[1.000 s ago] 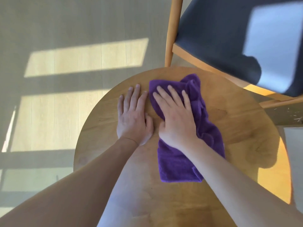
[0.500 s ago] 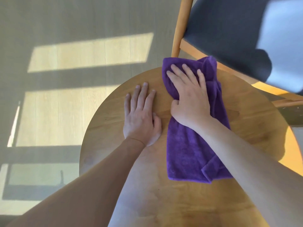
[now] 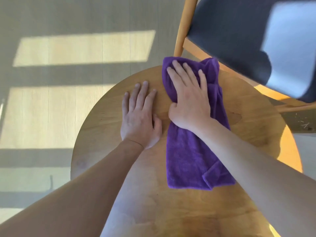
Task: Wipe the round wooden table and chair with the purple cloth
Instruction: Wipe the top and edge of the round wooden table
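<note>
Purple cloth point(image 3: 191, 151) is pressed onto the round wooden table point(image 3: 106, 127) by the flat right hand point(image 3: 189, 100); the left hand point(image 3: 139, 118) is laid flat beside it, fingers spread.

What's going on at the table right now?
A person is wiping the round wooden table with the purple cloth. The right hand presses flat on the cloth at the table's far edge, near the chair. The left hand rests flat on the bare wood beside it. Nothing touches the chair.
</note>
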